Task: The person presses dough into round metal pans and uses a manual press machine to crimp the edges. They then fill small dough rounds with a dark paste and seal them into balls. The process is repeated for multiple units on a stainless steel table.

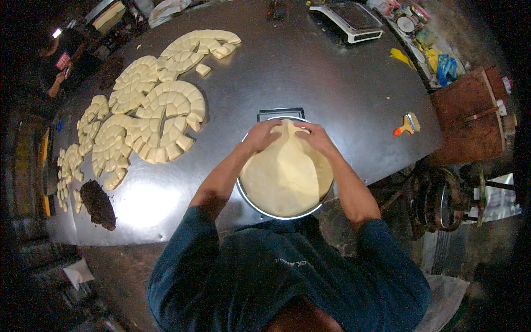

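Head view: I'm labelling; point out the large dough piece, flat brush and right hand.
Large dough piece (285, 172): head view, upper surface.
Flat brush (408, 125): head view, around its middle.
Right hand (315, 136): head view, back of the hand.

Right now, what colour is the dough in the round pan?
The dough is pale creamy yellow, seen best in the head view.

Looks like a bakery workroom: broad shiny grey metal table (343, 77), pale cut dough coils (157, 104) left of left hand (263, 136), orange-handled flat brush (409, 124) right of right hand (317, 138).
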### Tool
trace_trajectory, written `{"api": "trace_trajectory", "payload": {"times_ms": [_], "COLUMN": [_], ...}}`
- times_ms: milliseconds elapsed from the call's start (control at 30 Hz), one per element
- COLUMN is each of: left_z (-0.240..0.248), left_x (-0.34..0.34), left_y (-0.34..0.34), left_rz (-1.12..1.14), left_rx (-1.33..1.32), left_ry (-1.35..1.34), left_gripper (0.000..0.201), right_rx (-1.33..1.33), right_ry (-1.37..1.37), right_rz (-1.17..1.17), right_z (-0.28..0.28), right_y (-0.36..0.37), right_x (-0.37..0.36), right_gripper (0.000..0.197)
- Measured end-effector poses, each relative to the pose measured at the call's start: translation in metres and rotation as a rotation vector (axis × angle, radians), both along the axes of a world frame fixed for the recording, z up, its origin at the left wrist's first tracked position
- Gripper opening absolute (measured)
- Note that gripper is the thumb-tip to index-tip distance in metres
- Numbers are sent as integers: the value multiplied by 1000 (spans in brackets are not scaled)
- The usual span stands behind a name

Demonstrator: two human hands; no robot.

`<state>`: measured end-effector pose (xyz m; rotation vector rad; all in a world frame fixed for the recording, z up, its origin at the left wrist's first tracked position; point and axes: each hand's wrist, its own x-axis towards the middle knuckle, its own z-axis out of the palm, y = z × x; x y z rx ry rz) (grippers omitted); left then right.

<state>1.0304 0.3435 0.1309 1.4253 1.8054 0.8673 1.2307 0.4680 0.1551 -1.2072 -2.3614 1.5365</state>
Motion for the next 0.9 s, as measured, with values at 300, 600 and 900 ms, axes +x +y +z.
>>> {"api": "trace_trajectory", "payload": {"times_ms": [300,600,900], "left_z": [7,-23,17], "left_x": [19,50,27], "left_y": [-33,-78,-40], "left_rz": [-302,234,220], "left_rx": [224,-45,-133], "left_ry": [877,894,510], "left_gripper": [66,76,33], "right_rx": [833,861,208], "right_ry": [-62,-64,-412], "right_rz": [282,344,-174], "right_z": [0,-29,20], "right_y": [-50,-74,-40], "right_x": [-18,-37,41], "right_gripper": [47,60,39]}}
